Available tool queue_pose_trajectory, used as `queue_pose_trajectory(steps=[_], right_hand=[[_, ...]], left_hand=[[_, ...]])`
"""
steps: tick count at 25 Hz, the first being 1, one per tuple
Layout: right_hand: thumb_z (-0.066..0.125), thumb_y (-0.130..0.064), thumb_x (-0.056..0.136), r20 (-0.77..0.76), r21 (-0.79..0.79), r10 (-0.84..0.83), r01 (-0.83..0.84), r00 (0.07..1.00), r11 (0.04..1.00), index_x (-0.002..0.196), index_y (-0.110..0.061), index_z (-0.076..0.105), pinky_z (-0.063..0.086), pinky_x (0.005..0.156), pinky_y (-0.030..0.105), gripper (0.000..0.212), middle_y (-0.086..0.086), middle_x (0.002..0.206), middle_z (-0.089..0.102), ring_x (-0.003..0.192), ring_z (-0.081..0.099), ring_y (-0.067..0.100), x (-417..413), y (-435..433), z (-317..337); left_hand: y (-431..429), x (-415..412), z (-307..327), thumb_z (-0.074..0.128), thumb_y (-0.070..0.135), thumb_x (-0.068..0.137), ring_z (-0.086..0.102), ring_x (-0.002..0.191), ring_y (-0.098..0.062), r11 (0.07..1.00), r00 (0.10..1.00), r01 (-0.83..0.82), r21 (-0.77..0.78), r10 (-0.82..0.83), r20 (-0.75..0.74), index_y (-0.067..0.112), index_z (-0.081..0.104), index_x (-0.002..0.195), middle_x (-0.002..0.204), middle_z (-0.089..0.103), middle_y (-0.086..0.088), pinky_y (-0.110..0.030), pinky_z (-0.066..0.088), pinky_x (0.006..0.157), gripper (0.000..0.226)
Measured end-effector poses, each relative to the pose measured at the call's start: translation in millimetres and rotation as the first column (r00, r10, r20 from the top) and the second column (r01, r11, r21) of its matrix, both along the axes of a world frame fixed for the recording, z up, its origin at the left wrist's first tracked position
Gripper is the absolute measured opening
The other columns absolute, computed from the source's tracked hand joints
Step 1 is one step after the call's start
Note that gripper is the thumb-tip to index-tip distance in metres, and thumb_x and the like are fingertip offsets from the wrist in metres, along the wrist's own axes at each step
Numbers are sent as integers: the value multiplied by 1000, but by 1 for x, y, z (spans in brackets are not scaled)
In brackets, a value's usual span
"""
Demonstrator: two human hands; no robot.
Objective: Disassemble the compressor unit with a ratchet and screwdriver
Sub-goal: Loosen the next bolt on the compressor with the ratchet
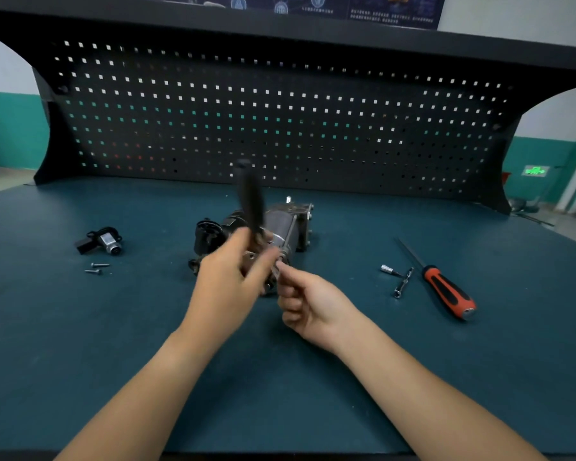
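The compressor (291,224) lies mid-surface (113,344), in front of the pegboard (280,121). The left hand (226,281) grips the ratchet (251,201), its black handle blurred and pointing up. The right hand (310,304) pinches a metal bar (277,270) at the compressor's near end. To the right lie a screwdriver (446,289) and sockets (400,281). To the left lie a small part (103,242) and two screws (95,267).

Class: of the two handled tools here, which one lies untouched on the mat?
The orange-and-black-handled screwdriver, lying at the right with no hand on it. The black-handled ratchet is held by the left hand; the right hand pinches a metal shaft.
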State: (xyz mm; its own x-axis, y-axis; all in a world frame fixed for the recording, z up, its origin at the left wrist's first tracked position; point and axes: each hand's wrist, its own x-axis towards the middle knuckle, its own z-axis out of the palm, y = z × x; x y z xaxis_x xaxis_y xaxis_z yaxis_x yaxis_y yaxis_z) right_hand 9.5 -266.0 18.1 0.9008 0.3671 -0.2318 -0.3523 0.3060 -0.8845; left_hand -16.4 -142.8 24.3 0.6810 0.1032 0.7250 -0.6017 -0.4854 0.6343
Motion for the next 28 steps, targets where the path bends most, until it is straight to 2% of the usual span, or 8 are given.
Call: queue_pose_trajectory(steps=[4, 8, 12, 16, 20, 23, 25, 28], right_hand=[[46, -16, 93, -7, -23, -53, 52, 999, 998, 59, -19, 47, 19, 34, 14, 33, -10, 40, 36, 32, 26, 2, 2, 0, -1], [52, -28, 92, -3, 19, 25, -25, 1000, 1000, 54, -22, 55, 20, 34, 14, 39, -9, 45, 36, 33, 28, 3, 0, 0, 2], [50, -26, 93, -15, 39, 67, -67, 998, 997, 66, -20, 50, 22, 35, 14, 28, -9, 45, 39, 33, 31, 3, -2, 1, 5], [51, -23, 93, -28, -6, 37, -38, 999, 999, 61, -19, 48, 19, 36, 13, 32, -10, 41, 38, 31, 29, 1, 0, -2, 2], [46, -17, 93, -31, -19, 31, -32, 999, 999, 59, -19, 44, 19, 36, 13, 34, -10, 41, 37, 32, 28, 1, 1, -3, 0], [47, -29, 95, -21, 33, 78, -77, 997, 997, 58, -21, 52, 22, 34, 13, 38, -9, 44, 39, 33, 29, 2, 1, -2, 1], [47, -28, 95, -15, 65, 89, -88, 996, 994, 59, -21, 53, 23, 34, 14, 37, -9, 46, 40, 34, 31, 3, 2, -1, 2], [51, -25, 94, -3, 50, 56, -55, 998, 997, 64, -20, 51, 23, 34, 13, 30, -9, 45, 41, 33, 32, 2, 2, 1, 3]], left_hand=[[2, 2, -4, 64, 16, 80, 57, 76, -2, 917, 986, 48, 395, -106, 128, 10, 69, 89, 82, 62, 9, -23, 47, 71, 11], [2, 4, -1, 61, 8, 88, 49, 47, 0, 990, 994, 50, -129, -62, -92, 19, 62, 85, 67, 62, 12, -14, 42, 49, 12], [2, 8, 2, 51, 8, 93, 46, 38, -2, 842, 942, 8, -539, -187, -279, 20, 50, 87, 76, 64, 1, -15, 41, 42, 13], [-1, -1, -3, 58, 16, 90, 51, 55, -1, 1000, 999, 20, 16, -20, -34, 34, 50, 82, 72, 59, 11, -16, 43, 56, 21], [4, 3, -7, 57, 24, 85, 52, 72, -2, 892, 979, 20, 452, -110, 173, 14, 64, 89, 79, 57, 11, -20, 44, 66, 13], [5, 3, -1, 61, 10, 88, 50, 51, 0, 994, 991, 100, -50, -104, -88, 19, 60, 88, 64, 62, 11, -12, 43, 52, 9], [4, 2, 4, 53, 8, 92, 46, 41, -2, 856, 920, 117, -503, -284, -269, 19, 55, 94, 65, 67, 10, -14, 42, 43, 11], [5, 8, 9, 41, 24, 99, 45, 37, -3, 706, 884, 17, -708, -343, -319, 14, 53, 93, 73, 73, 7, -17, 42, 41, 16]])
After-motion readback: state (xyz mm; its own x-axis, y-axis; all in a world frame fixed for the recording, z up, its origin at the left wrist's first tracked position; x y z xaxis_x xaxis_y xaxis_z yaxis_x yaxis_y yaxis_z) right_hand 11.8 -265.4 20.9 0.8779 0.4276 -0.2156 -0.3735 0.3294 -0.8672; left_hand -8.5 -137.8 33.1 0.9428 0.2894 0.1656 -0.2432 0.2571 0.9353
